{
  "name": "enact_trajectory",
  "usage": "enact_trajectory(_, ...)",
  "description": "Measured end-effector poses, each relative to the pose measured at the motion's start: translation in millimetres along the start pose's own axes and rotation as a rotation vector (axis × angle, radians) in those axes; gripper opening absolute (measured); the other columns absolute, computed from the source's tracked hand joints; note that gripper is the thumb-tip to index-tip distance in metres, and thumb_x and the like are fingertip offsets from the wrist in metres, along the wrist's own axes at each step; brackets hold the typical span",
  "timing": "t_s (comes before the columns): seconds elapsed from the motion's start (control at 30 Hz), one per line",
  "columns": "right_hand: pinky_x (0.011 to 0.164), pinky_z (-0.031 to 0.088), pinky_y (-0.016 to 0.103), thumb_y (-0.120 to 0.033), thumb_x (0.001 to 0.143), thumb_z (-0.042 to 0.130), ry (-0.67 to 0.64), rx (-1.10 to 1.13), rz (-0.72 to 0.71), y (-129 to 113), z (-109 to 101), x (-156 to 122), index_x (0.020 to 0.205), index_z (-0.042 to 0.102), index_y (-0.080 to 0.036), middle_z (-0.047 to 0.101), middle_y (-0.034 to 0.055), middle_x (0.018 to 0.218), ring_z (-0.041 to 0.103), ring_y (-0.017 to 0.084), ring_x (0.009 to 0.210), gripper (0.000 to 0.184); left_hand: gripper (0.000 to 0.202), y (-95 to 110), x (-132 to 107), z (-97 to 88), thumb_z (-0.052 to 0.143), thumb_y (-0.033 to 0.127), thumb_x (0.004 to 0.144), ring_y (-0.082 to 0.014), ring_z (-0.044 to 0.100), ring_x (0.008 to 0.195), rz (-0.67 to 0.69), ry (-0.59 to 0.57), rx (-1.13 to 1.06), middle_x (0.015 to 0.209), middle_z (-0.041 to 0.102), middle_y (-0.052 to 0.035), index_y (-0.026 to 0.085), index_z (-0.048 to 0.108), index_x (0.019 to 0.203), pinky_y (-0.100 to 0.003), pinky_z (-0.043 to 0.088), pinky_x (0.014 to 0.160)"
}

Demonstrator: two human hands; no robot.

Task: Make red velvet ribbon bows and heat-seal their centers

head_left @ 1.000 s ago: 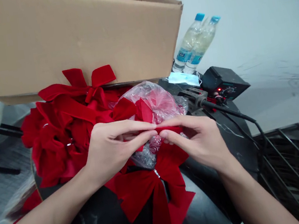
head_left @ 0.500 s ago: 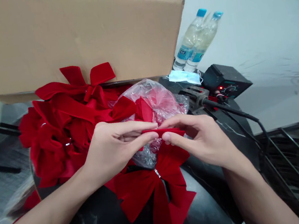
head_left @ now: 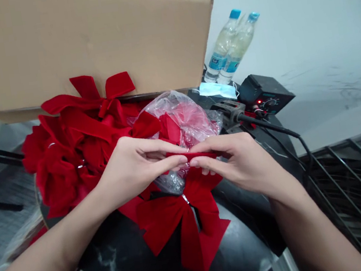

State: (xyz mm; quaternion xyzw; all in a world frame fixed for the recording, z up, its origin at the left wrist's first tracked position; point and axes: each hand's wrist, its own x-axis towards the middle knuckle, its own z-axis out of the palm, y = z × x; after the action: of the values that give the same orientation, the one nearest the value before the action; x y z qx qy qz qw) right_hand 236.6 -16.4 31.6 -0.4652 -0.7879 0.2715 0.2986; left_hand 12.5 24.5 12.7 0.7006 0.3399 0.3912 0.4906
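My left hand (head_left: 140, 159) and my right hand (head_left: 238, 158) meet near the middle of the view. Both pinch a narrow folded piece of red velvet ribbon (head_left: 200, 154) between thumbs and fingertips; part of it is hidden by the fingers. Just below, a red velvet bow (head_left: 190, 247) with a silver tie at its centre lies on the round black table (head_left: 118, 265). To the left of my hands is a heap of red bows (head_left: 61, 185). Behind my fingers sits a clear plastic bag (head_left: 194, 117) with red material inside.
A large cardboard box (head_left: 85, 41) stands behind the heap. At the back right are two water bottles (head_left: 224, 49), a blue face mask (head_left: 217, 89), and a black control box (head_left: 266, 95) with a red light and a cable. A black metal rack (head_left: 353, 182) is at the right.
The view has shifted slightly, so most things sit a little further left and higher. Both hands still pinch the red ribbon, their fingertips slightly closer together.
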Motion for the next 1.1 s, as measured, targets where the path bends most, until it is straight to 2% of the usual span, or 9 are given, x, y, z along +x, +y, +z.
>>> enact_trajectory(0.23, 0.064, 0.058, 0.022, -0.028, 0.09, 0.076, 0.051, 0.166, 0.088, -13, 0, -13, 0.102, 0.078, -0.021, 0.079, 0.0, 0.085, 0.073, 0.013, 0.066, 0.014, 0.017, 11, -6, -1.6, 0.085, 0.023, 0.078, -0.0226, 0.08, 0.068, 0.07, -0.017, 0.06, 0.08, 0.083, -0.0004, 0.027, 0.085, 0.094, -0.025, 0.066, 0.061)
enact_trajectory(0.47, 0.061, 0.056, 0.021, -0.023, 0.088, 0.078, 0.101, 0.175, 0.075, -22, -1, -23, 0.098, 0.078, -0.019, 0.078, -0.0011, 0.08, 0.072, 0.012, 0.063, 0.011, 0.024, 19, -14, 1.0, 0.089, 0.026, 0.073, -0.0206, 0.077, 0.061, 0.1, 0.009, 0.14, 0.081, 0.083, -0.0003, 0.029, 0.085, 0.097, -0.022, 0.063, 0.052)
enact_trajectory(0.6, 0.068, 0.058, 0.025, -0.027, 0.089, 0.077, 0.096, 0.122, 0.064, -24, -1, -25, 0.102, 0.079, -0.02, 0.08, 0.0011, 0.087, 0.074, 0.015, 0.071, 0.015, 0.024, 23, -17, 1.1, 0.085, 0.022, 0.077, -0.021, 0.079, 0.068, 0.095, -0.02, 0.126, 0.084, 0.083, 0.0002, 0.027, 0.084, 0.1, -0.023, 0.065, 0.059)
enact_trajectory(0.7, 0.071, 0.056, 0.026, -0.028, 0.092, 0.074, 0.086, 0.052, 0.034, -25, 1, -24, 0.102, 0.079, -0.021, 0.08, 0.0013, 0.09, 0.073, 0.016, 0.074, 0.013, 0.019, 26, -17, 0.8, 0.081, 0.021, 0.081, -0.0188, 0.079, 0.071, 0.166, -0.036, 0.245, 0.086, 0.083, 0.0012, 0.027, 0.083, 0.1, -0.024, 0.064, 0.066)
enact_trajectory(0.8, 0.074, 0.054, 0.025, -0.027, 0.095, 0.07, 0.084, -0.049, -0.008, -26, 3, -24, 0.098, 0.078, -0.022, 0.079, 0.0003, 0.089, 0.071, 0.014, 0.075, 0.01, 0.013, 28, -16, -0.4, 0.075, 0.02, 0.086, -0.0163, 0.077, 0.07, 0.238, -0.075, 0.41, 0.083, 0.082, 0.0031, 0.027, 0.082, 0.095, -0.023, 0.058, 0.064)
enact_trajectory(0.9, 0.074, 0.051, 0.024, -0.025, 0.097, 0.066, 0.087, -0.106, -0.035, -25, 6, -25, 0.095, 0.075, -0.021, 0.077, -0.0006, 0.088, 0.07, 0.013, 0.075, 0.009, 0.01, 30, -17, 0.0, 0.069, 0.021, 0.091, -0.0136, 0.071, 0.063, 0.224, -0.133, 0.485, 0.076, 0.078, 0.0035, 0.024, 0.078, 0.091, -0.023, 0.051, 0.058)
enact_trajectory(0.97, 0.073, 0.049, 0.023, -0.024, 0.098, 0.064, 0.101, -0.153, -0.061, -24, 9, -26, 0.096, 0.072, -0.02, 0.075, -0.0003, 0.088, 0.068, 0.013, 0.076, 0.009, 0.01, 29, -18, 2.5, 0.065, 0.019, 0.093, -0.0135, 0.068, 0.064, 0.242, -0.155, 0.533, 0.076, 0.074, 0.0025, 0.021, 0.074, 0.09, -0.024, 0.048, 0.059)
enact_trajectory(1.1, 0.076, 0.048, 0.028, -0.023, 0.102, 0.055, 0.127, -0.322, -0.108, -24, 19, -32, 0.103, 0.065, -0.018, 0.069, 0.0048, 0.093, 0.065, 0.017, 0.082, 0.012, 0.012, 25, -20, 10.5, 0.056, 0.012, 0.096, -0.0168, 0.065, 0.077, 0.333, -0.159, 0.654, 0.089, 0.07, -0.0028, 0.018, 0.066, 0.097, -0.027, 0.048, 0.069)
